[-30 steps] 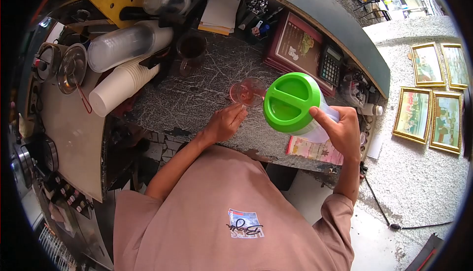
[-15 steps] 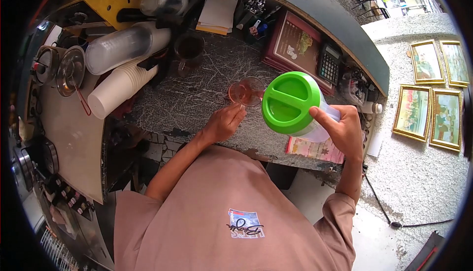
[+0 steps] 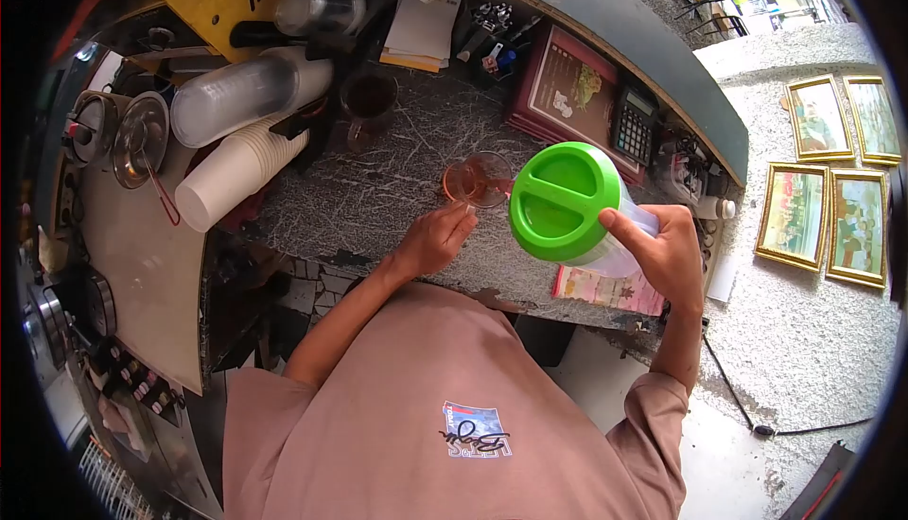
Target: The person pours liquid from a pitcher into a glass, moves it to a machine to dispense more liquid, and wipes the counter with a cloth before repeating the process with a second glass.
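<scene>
My right hand [image 3: 667, 251] grips a clear plastic pitcher [image 3: 624, 251] with a bright green lid [image 3: 567, 200]. The pitcher is tilted, its spout end pointing left over the rim of a clear glass mug [image 3: 484, 172]. Reddish-brown liquid shows in the mug and at the spout. My left hand [image 3: 437, 239] is closed on the near side of the mug, fingers pinched at what seems to be its handle. The mug stands on the dark, scratched counter [image 3: 378, 189].
Another glass mug with dark liquid [image 3: 369, 96] stands farther back. Stacked paper cups [image 3: 236, 175] and plastic cups [image 3: 232, 99] lie at left. Maroon menu books [image 3: 572, 85], a calculator [image 3: 634, 126] and note paper [image 3: 423, 24] line the back. Pink printed paper [image 3: 605, 288] lies under the pitcher.
The whole view has shifted slightly. Both hands keep their hold, and the pitcher stays tilted over the mug with little visible movement.
</scene>
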`<state>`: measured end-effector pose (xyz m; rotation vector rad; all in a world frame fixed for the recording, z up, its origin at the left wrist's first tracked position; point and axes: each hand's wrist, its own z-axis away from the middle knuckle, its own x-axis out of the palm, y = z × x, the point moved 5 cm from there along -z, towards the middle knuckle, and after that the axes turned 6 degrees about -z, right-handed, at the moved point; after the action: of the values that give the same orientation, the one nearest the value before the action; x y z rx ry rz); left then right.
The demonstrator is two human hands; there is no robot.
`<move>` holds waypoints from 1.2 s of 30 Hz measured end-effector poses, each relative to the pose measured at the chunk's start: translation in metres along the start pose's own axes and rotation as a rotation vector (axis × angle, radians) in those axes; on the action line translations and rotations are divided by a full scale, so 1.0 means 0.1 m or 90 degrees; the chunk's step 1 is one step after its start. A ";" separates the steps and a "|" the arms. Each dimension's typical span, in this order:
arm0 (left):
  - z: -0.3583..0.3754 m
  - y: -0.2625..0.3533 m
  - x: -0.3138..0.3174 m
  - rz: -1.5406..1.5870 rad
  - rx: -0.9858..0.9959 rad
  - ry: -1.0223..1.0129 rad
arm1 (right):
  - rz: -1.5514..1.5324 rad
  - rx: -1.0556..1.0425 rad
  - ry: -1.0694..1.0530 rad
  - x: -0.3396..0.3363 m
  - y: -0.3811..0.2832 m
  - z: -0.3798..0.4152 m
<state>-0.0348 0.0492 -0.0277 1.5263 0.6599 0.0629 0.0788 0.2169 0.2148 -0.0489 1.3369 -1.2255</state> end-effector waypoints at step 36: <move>-0.02 0.00 0.00 -0.009 0.065 0.000 | 0.040 -0.004 -0.018 -0.06 -0.04 0.01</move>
<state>-0.0354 0.0514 -0.0274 1.6190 0.6827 0.0199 0.0786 0.2184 0.2222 -0.0281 1.3093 -1.1630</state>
